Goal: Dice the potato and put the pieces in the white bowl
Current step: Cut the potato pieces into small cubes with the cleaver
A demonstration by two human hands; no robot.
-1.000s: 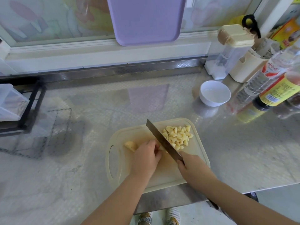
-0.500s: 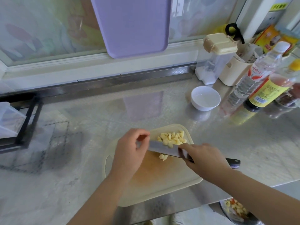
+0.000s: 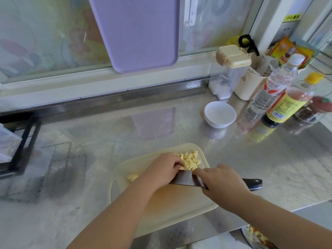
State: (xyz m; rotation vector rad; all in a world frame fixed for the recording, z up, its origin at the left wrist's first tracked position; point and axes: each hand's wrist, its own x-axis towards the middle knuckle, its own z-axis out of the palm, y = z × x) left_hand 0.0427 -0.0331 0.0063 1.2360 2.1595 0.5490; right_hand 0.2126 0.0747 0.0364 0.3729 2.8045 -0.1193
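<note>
L hand (image 3: 161,170) on dice (image 3: 190,159) | R hand (image 3: 222,184) grips knife (image 3: 183,179) | bowl (image 3: 216,124) apart

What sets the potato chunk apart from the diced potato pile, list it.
The potato chunk is one larger piece; the diced potato pile is many small pieces. The chunk lies alone left of the left hand; the pile sits in the far right corner. Both are pale yellow, on the cream cutting board.
</note>
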